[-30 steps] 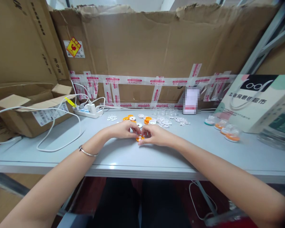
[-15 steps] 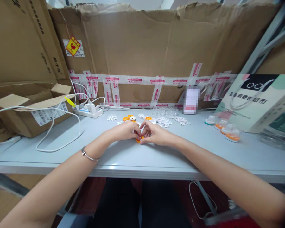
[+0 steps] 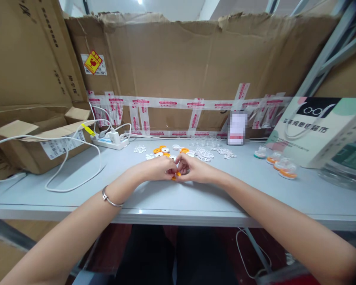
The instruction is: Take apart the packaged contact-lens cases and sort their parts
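Note:
My left hand [image 3: 158, 169] and my right hand [image 3: 192, 169] meet at the middle of the grey table [image 3: 178, 198], fingers pinched together on a small orange ring part [image 3: 175, 175] that mostly hides between them. Just beyond my fingers lie loose orange rings [image 3: 158, 151], white round caps [image 3: 175, 147] and a scatter of small clear pieces [image 3: 206, 153]. A metal bracelet [image 3: 109, 200] sits on my left wrist.
A white power strip [image 3: 109, 140] with looping cables lies at the back left beside an open cardboard box [image 3: 32, 138]. Finished clear-and-orange pieces [image 3: 286, 170] stand at the right near a white printed box [image 3: 314, 130]. A taped cardboard wall [image 3: 195, 79] closes the back.
Both hands have stayed together on the orange part, fingers shifting slightly. The view has tipped a little, so everything sits slightly lower.

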Demonstrator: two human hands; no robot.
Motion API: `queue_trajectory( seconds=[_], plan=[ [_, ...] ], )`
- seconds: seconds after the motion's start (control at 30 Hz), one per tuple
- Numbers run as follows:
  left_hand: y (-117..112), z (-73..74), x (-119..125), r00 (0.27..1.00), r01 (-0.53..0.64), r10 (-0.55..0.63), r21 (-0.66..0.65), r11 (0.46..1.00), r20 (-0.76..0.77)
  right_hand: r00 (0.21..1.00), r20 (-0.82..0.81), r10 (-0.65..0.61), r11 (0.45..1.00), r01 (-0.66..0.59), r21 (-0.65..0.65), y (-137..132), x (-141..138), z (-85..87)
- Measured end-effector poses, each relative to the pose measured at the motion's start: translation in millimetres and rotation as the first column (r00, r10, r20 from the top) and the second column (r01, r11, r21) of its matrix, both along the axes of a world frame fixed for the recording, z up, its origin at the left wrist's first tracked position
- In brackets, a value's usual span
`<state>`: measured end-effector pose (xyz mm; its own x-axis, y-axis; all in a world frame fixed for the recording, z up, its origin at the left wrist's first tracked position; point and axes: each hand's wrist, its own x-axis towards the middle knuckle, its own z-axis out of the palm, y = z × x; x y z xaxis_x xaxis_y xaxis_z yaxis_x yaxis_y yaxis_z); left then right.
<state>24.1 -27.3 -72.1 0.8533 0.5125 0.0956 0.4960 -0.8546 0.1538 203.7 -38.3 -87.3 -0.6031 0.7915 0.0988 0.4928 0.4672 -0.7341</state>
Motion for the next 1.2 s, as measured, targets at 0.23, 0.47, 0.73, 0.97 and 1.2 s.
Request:
queue_trajectory(
  seconds=[0.23,0.47,0.73,0.97,1.2],
  plan=[
    [0.8,2.7,0.2,1.000,0.024,-0.023,-0.012,1.000,0.010,0.999,-0.013,0.032,1.000,-0.032,0.001,-1.2,3.7,2.2],
    [17.4,0.9,1.8,0.996,-0.048,0.062,-0.208,0.977,0.060,0.999,0.025,0.024,0.999,-0.025,0.020,-1.3,4.0,4.9],
    [26.1,7.4,1.5,0.998,0.051,-0.054,-0.211,0.976,-0.010,0.999,-0.043,0.025,0.999,-0.023,0.033,2.2,1.3,-3.7],
    [19.5,-0.8,-3.5,0.998,-0.025,0.030,-0.073,0.997,0.063,0.996,-0.086,0.007,0.999,-0.003,0.045,6.5,-0.1,-10.3],
    [23.8,3.3,-15.9,0.978,-0.109,0.115,-0.040,0.993,0.177,0.997,-0.073,-0.025,0.998,0.029,0.060,4.5,-2.8,-6.5]
  ],
)
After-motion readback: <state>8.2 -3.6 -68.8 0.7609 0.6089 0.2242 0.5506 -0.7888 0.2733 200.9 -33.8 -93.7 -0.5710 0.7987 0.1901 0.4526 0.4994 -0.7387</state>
